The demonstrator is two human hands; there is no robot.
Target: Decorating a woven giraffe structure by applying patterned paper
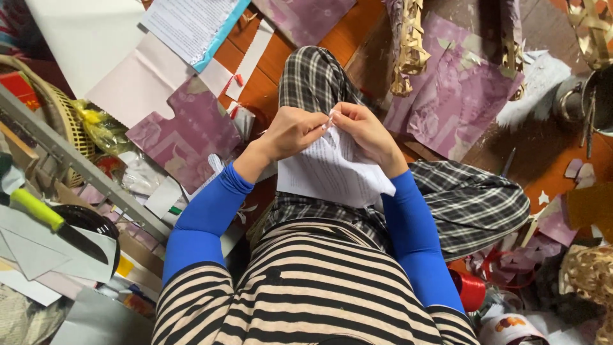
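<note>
While the person sits cross-legged on the floor, both hands meet at the centre of the frame over the lap, working a sheet of printed white paper (332, 171). The left hand (290, 132) pinches the top edge of the sheet between thumb and fingers, and the right hand (369, 135) pinches the same edge just beside it, so the two grips nearly touch. Held that close together, the hands seem set to fold or tear the edge; which one cannot be told. The rest of the sheet hangs down toward the chest, loose and slightly creased, resting against the checked trousers.

Cut pieces lie around within reach, likely so they can be picked up without standing. A purple patterned sheet (188, 131) lies left of centre, and a larger one (456, 89) is at the upper right. At the top, left of centre, a printed white page (185, 22) rests on a light blue sheet. A knife with a yellow-green handle (54, 223) sits on grey paper at the lower left, beside a woven basket (64, 112). A red spool (471, 291) lies at the lower right, beside the right elbow.
</note>
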